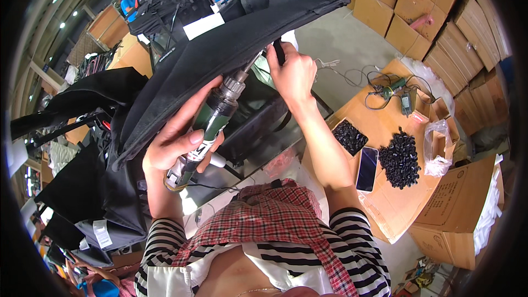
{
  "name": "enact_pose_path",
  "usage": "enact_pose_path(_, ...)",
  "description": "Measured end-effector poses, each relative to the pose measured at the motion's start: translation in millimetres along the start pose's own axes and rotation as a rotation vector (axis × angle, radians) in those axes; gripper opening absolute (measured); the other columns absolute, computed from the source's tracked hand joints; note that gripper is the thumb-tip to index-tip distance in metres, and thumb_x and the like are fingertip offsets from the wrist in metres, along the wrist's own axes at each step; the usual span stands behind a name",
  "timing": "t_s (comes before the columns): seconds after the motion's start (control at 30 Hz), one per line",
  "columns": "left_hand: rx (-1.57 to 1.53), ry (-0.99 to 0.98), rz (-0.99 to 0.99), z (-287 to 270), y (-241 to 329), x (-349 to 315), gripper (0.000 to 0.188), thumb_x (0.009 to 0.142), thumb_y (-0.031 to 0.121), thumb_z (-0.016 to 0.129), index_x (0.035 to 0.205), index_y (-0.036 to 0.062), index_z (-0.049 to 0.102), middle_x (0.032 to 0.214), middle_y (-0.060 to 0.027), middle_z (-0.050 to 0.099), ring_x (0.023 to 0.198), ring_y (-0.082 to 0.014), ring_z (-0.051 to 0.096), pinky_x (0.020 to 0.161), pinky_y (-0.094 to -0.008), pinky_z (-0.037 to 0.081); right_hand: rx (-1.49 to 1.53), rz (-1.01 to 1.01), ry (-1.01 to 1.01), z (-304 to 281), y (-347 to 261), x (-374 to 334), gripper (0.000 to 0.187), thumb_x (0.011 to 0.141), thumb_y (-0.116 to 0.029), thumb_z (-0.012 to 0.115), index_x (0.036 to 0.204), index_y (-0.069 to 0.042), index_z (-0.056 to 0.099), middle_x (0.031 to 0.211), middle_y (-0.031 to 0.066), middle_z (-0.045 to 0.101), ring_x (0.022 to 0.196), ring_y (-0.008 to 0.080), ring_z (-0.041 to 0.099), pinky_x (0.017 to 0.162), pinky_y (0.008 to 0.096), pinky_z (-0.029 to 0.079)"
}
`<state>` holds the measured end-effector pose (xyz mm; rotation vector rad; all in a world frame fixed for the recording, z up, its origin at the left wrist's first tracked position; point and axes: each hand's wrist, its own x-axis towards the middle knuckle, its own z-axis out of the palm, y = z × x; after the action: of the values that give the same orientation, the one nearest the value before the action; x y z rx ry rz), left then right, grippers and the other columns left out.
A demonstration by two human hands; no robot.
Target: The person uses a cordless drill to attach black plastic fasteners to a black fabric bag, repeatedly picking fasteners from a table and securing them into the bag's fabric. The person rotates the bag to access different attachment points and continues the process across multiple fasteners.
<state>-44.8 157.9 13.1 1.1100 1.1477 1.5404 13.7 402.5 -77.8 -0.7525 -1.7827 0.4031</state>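
Note:
My left hand (162, 151) is wrapped round a green and black electric screwdriver (212, 118), its bit angled up and to the right. The tip of the bit meets the area by my right hand (295, 74), where the exact contact is hidden. My right fingers are closed on a small black part (279, 52) at the underside of a large black fabric piece (187, 69). That fabric stretches in a long curved panel across the upper middle, with a white label (204, 26) on it. A cord trails from the screwdriver's lower end.
Right of me, a cardboard-topped table (404, 209) holds a pile of small black parts (400, 159), a box of black pieces (350, 136), a phone (367, 169) and a corded green tool (391, 88). Cardboard boxes (418, 8) stand behind. More black fabric (82, 187) hangs at left.

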Motion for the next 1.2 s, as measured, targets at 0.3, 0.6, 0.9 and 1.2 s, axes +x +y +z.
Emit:
enact_pose_path(0.3, 0.02, -0.015, -0.006, -0.9, 3.0, 6.6, 0.089, 0.09, 0.024, 0.065, 0.159, 0.0026, 0.013, 0.081, -0.0209, 0.059, 0.047, -0.018, 0.056, 0.047, -0.0263, 0.045, 0.058, 0.085, 0.024, 11.5, -1.2, 17.2, 0.03, 0.084, -0.028, 0.066, 0.089, 0.001, 0.072, 0.06, 0.0229, 0.064, 0.06, 0.0422, 0.067, 0.062, 0.0499, 0.055)
enact_pose_path(0.6, -0.006, 0.032, 0.063, -2.3, -3.5, 8.7, 0.089, 0.089, 0.022, 0.064, 0.159, 0.0018, 0.014, 0.081, -0.0211, 0.059, 0.046, -0.0177, 0.055, 0.047, -0.0255, 0.045, 0.099, 0.028, 0.095, 2.2, -5.3, -13.1, 0.019, 0.089, -0.022, 0.065, 0.083, -0.004, 0.069, 0.058, 0.0177, 0.063, 0.053, 0.0377, 0.065, 0.054, 0.0464, 0.054)
enact_pose_path(0.9, -0.076, -0.036, 0.041, -2.1, -2.1, 7.1, 0.087, 0.088, 0.017, 0.064, 0.158, -0.0015, 0.016, 0.107, -0.0245, 0.059, 0.065, -0.0189, 0.058, 0.047, -0.0277, 0.048, -0.018, -0.187, 0.149, 16.0, -16.4, -2.3, 0.022, 0.087, -0.019, 0.068, 0.07, -0.008, 0.059, 0.056, 0.0092, 0.062, 0.047, 0.03, 0.063, 0.047, 0.0416, 0.05)
enact_pose_path(1.2, -0.132, -0.047, 0.014, -1.4, -4.0, 5.8, 0.084, 0.09, 0.014, 0.064, 0.158, -0.0009, 0.018, 0.107, -0.0238, 0.059, 0.066, -0.0193, 0.058, 0.049, -0.0277, 0.049, 0.015, 0.132, 0.088, 12.7, 9.5, 14.1, 0.033, 0.077, -0.019, 0.07, 0.105, -0.003, 0.063, 0.068, 0.0169, 0.069, 0.063, 0.0401, 0.068, 0.064, 0.0477, 0.056)
